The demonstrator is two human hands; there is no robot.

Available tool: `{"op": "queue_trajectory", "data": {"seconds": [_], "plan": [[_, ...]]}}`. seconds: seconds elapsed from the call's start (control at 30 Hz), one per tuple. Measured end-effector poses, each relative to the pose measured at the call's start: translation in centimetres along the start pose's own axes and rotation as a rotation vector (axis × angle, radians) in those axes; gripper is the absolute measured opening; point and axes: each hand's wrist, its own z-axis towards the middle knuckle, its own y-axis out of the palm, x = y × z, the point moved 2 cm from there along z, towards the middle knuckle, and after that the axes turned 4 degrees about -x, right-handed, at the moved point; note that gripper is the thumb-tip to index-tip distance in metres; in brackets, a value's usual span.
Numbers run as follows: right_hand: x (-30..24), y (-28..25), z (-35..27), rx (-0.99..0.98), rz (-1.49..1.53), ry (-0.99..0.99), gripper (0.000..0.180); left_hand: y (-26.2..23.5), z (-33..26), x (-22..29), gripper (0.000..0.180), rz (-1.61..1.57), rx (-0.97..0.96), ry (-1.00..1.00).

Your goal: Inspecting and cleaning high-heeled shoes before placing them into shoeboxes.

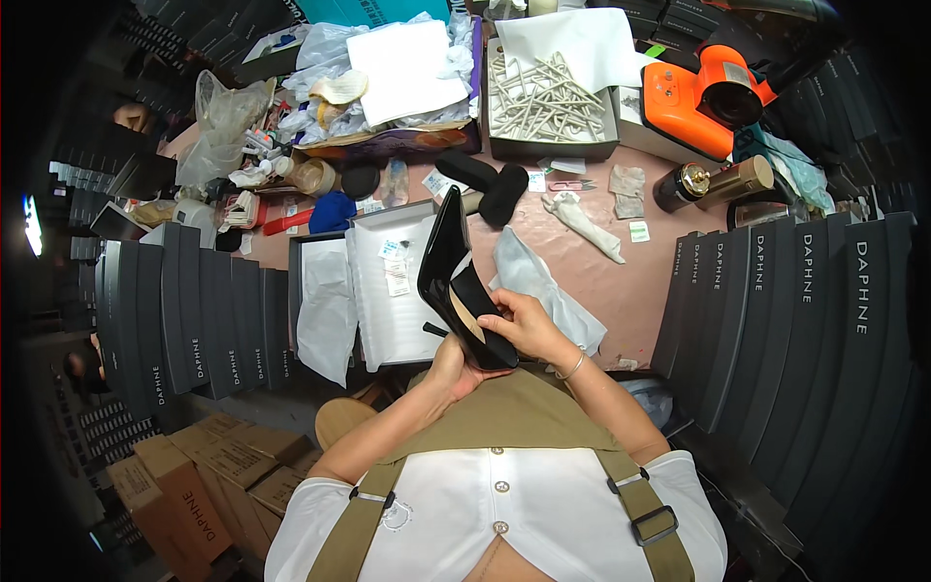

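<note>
Close to my waist I hold glossy black pointed high-heeled shoes (pixel 442 254), apparently a pair lying side by side, one toe pointing away from me. My left hand (pixel 456 372) is closed around the near, lower end, just under the thin heel; some of its fingers are hidden beneath. My right hand (pixel 527 327) grips the shoe's edge at the right, thumb and fingers pressed near the pale insole. Left of the shoes lies an open shoebox (pixel 373 335) with a small white label inside. White tissue paper (pixel 326 315) hangs over the dark box part beside it.
Dark shoeboxes stand in rows at left (pixel 208 310) and right (pixel 776 310). Farther back are a box of white paper sticks (pixel 543 102), a box of crumpled tissue (pixel 388 136), an orange device (pixel 693 102) and black fuzzy pads (pixel 502 196). Tissue (pixel 543 281) lies right of the shoes.
</note>
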Motion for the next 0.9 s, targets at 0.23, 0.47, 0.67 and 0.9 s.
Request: {"op": "queue_trajectory", "data": {"seconds": [0.23, 0.47, 0.67, 0.9], "plan": [[-1.6, -0.7, -0.8, -0.015, -0.081, -0.046, 0.021, 0.5, 0.0, -0.1, 0.048, 0.009, 0.014, 0.035], [-3.6, -1.4, -2.1, 0.172, -0.523, -0.406, 0.026, 0.8, -0.5, 0.1, 0.042, -0.002, 0.066, 0.015], [-3.7, -0.9, -1.6, 0.092, -0.676, -0.361, 0.019, 0.8, -0.5, 0.0, 0.043, 0.016, 0.051, -0.01], [-3.9, -0.4, -1.2, 0.061, -0.782, -0.389, 0.015, 0.3, -0.2, -0.4, 0.044, 0.063, 0.019, -0.023]]}}
